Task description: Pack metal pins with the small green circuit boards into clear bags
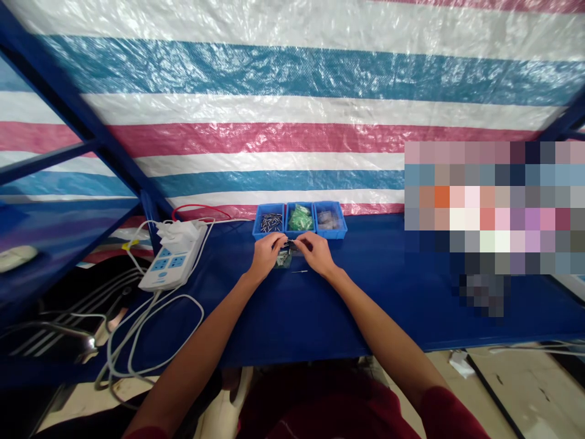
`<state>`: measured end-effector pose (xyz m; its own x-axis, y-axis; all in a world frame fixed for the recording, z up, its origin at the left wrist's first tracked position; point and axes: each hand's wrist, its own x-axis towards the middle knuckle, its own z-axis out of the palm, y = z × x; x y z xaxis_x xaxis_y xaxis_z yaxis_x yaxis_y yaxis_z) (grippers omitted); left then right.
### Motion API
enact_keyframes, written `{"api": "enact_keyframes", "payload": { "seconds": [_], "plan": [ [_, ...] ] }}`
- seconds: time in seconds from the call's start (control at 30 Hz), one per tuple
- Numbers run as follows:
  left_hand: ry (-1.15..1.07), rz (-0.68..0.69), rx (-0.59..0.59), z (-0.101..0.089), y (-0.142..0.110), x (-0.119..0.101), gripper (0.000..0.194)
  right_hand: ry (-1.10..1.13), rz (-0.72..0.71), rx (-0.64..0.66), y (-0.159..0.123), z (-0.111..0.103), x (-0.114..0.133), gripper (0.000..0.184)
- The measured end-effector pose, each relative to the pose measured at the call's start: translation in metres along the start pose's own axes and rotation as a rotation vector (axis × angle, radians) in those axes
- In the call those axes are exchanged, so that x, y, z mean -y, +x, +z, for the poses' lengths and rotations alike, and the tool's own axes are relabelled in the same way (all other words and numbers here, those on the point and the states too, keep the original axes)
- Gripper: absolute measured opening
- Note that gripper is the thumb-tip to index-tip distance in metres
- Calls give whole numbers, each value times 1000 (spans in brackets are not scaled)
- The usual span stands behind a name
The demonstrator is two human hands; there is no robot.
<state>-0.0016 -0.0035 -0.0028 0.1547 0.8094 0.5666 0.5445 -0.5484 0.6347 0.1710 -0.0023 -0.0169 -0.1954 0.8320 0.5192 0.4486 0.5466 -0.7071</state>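
Observation:
My left hand (265, 256) and my right hand (316, 252) come close together over the table, just in front of three blue bins. Fingertips of both are pinched around a small thin metal piece (290, 241), too small to name exactly. Below the left fingers lies a clear plastic bag (283, 260) with small light parts in it. A slim pin-like piece (300, 271) rests on the table between my wrists. The left bin (256, 230) holds many short metal pins, the middle bin (300, 233) green plastic bags, and the right bin (338, 234) clear bags of small parts.
A white power strip (164, 268) with plugs and looping white cables (201, 308) occupies the left of the blue table (292, 323). Blue metal frame bars (119, 164) rise at the left. Striped plastic sheeting (274, 110) hangs behind. A pixelated area covers the right side.

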Motion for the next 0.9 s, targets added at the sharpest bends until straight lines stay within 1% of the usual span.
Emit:
{"api": "enact_keyframes", "payload": {
  "seconds": [0.07,0.2,0.3,0.4,0.53,0.6,0.67,0.7,0.73,0.83,0.87,0.9],
  "plan": [
    [-44,-41,-3,1,0,-1,30,-6,-8,-7,0,0,1,34],
    [-289,-166,-70,6,-1,-3,28,15,19,-31,1,0,4,37],
    [-385,-192,-74,9,-1,-5,28,46,17,-11,1,-1,6,40],
    [-387,-186,-72,10,-1,-6,30,52,29,-16,1,0,5,43],
    [-388,-169,-71,8,-1,-6,29,27,82,-75,0,0,2,47],
    [-342,-143,-50,7,-2,-7,27,20,80,-91,0,-1,1,48],
    [-237,-84,-34,5,-4,-9,25,12,78,-99,1,-2,2,49],
    [-170,-39,-53,4,-5,-9,24,7,81,-101,1,-2,2,50],
    [-101,12,-98,3,-6,-9,24,2,86,-103,1,-2,2,50],
    [73,173,-336,-4,-5,-4,25,-10,100,-101,1,-2,2,49],
    [120,212,-406,-6,-3,-1,25,-13,103,-99,1,-2,1,49],
    [174,235,-450,-9,0,4,25,-18,105,-95,1,-2,1,48]
  ]
}}
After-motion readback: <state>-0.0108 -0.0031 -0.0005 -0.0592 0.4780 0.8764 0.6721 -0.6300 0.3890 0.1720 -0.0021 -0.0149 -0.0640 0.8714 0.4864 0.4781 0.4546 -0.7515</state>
